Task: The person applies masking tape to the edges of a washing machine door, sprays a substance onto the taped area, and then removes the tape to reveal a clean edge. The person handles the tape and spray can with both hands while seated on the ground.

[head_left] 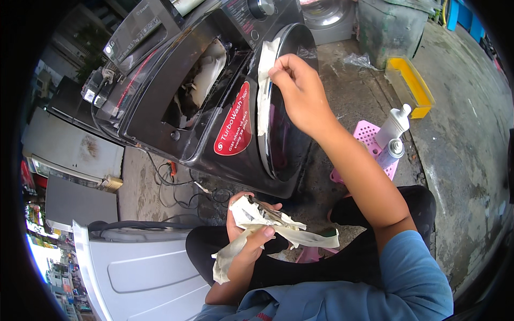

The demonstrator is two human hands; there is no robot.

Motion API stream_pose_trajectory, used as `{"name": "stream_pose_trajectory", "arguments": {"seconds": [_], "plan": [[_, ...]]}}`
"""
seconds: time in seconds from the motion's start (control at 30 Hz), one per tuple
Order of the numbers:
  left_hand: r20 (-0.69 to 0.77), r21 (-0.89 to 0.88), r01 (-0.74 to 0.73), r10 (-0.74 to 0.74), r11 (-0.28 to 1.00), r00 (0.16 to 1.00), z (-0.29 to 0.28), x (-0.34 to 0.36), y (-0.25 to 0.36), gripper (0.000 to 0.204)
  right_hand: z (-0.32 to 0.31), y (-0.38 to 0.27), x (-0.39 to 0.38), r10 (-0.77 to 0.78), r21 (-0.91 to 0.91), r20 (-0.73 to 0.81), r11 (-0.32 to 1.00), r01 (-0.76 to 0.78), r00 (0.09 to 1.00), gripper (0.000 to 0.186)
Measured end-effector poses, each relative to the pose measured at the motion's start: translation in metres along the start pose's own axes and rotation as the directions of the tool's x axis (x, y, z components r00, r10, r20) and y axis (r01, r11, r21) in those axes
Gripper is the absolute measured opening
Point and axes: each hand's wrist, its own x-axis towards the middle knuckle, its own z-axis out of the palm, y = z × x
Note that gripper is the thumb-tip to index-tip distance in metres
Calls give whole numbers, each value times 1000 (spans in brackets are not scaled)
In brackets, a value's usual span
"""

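Note:
A dark front-loading washing machine stands before me, its round door facing right. A pale strip of masking tape runs along the door's rim. Near the strip's upper part, my right hand is closed in a pinch, thumb and forefinger on the tape. Lower down, over my lap, my left hand is closed around a crumpled wad of used masking tape, with loose ends hanging out both sides. A red sticker marks the machine's front. Above it is an opening with pale material inside.
A pink perforated stool at the right carries a white bottle and a spray can. Beyond lie a yellow tray and a grey bin. Cables trail across the floor. A white appliance panel lies at lower left.

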Motion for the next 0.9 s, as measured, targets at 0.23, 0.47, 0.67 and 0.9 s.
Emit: {"name": "stream_pose_trajectory", "arguments": {"seconds": [0.23,0.47,0.67,0.9], "plan": [[4,51,-147,147,988,989,-12,5,-10,74,-15,-22,-73,-323,44,145,947,320,935,7],[270,142,-447,400,883,876,-16,17,10,66,-6,-82,-124,-205,381,592,923,-46,779,11],[47,57,-26,23,998,999,-17,-2,26,84,-2,-69,-120,-233,229,409,962,148,882,15],[1,479,-125,141,869,990,-40,-4,29,94,1,-67,-118,-465,245,201,876,416,862,26]]}}
